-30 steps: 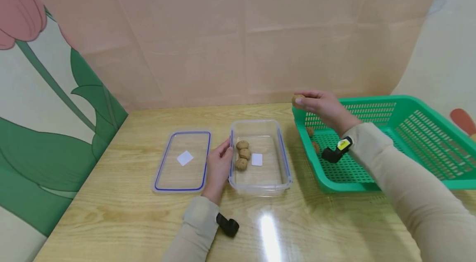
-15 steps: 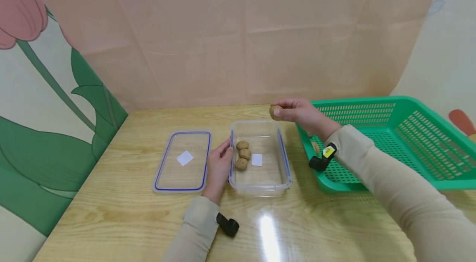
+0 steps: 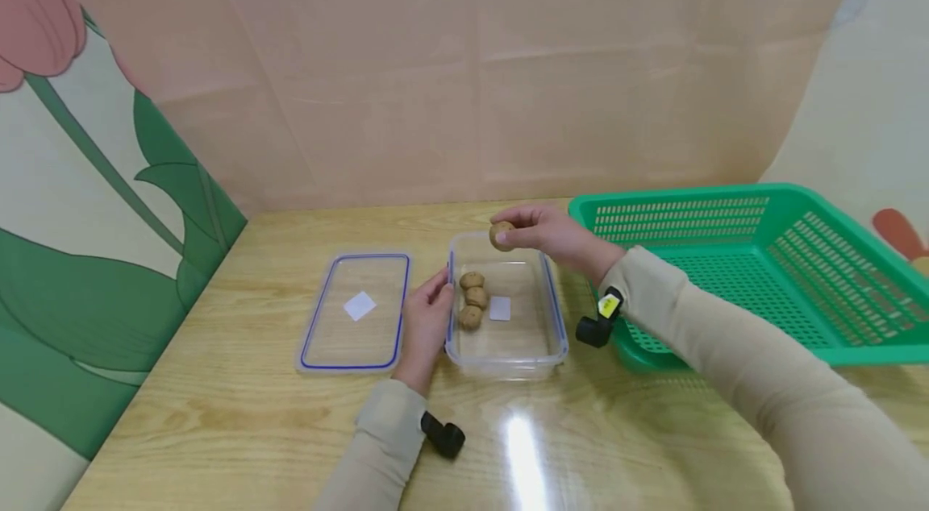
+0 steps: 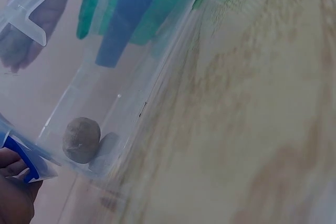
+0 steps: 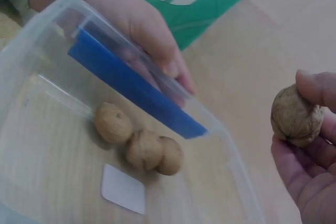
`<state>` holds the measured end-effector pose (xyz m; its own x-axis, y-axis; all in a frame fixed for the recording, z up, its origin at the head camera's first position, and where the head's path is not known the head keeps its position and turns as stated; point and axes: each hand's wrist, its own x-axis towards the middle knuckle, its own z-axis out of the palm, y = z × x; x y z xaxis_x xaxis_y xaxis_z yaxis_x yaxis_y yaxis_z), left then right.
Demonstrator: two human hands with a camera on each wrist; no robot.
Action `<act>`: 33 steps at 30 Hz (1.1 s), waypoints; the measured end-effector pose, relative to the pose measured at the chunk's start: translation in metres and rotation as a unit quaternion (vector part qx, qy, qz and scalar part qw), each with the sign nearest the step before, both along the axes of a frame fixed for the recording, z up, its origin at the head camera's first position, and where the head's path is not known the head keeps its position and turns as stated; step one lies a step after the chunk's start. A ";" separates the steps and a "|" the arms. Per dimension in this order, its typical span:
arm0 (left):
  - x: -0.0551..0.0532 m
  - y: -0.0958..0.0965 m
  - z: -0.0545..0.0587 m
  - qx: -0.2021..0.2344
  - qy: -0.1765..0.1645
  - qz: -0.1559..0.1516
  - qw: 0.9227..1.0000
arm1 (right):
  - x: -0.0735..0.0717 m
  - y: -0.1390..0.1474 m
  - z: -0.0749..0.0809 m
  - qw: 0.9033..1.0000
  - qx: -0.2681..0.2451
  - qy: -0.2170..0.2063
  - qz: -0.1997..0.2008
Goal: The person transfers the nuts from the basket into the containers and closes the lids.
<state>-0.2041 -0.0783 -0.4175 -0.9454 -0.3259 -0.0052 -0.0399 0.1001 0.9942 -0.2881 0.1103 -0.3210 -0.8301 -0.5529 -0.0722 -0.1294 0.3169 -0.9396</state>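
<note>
My right hand (image 3: 555, 237) pinches a walnut (image 5: 297, 115) between thumb and fingers, over the far end of a clear plastic food container (image 3: 508, 356). Three walnuts (image 3: 475, 298) sit in a row along the container's left side, beside a white square label (image 3: 499, 308). At the left wall, my left hand (image 3: 427, 326) holds the container by its side, fingers at the blue clip (image 4: 23, 158). Through the clear wall, the left wrist view shows one walnut (image 4: 81, 140) near the bottom.
A clear lid (image 3: 312, 334) with a blue seal and a white label lies flat left of the container. To the right stands a green slotted basket (image 3: 769, 285), partly behind the right forearm. Wooden tabletop (image 3: 239, 414) spreads in front, and a covered wall (image 3: 472, 92) rises behind.
My right hand has carried the walnut leftward and slightly down, from the green basket's left rim to over the container. The left hand has kept its place on the container.
</note>
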 end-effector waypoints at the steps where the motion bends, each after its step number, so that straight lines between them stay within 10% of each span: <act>1: 0.000 0.000 0.000 0.002 0.001 0.000 1.000 | 0.001 -0.003 -0.001 1.000 0.004 -0.003 0.004; 15: -0.002 0.000 -0.001 -0.007 0.015 0.007 1.000 | 0.010 -0.031 -0.012 0.994 0.090 -0.033 0.047; 33: 0.000 -0.001 0.000 -0.003 0.019 0.003 1.000 | 0.010 -0.059 -0.035 0.979 0.195 0.028 0.051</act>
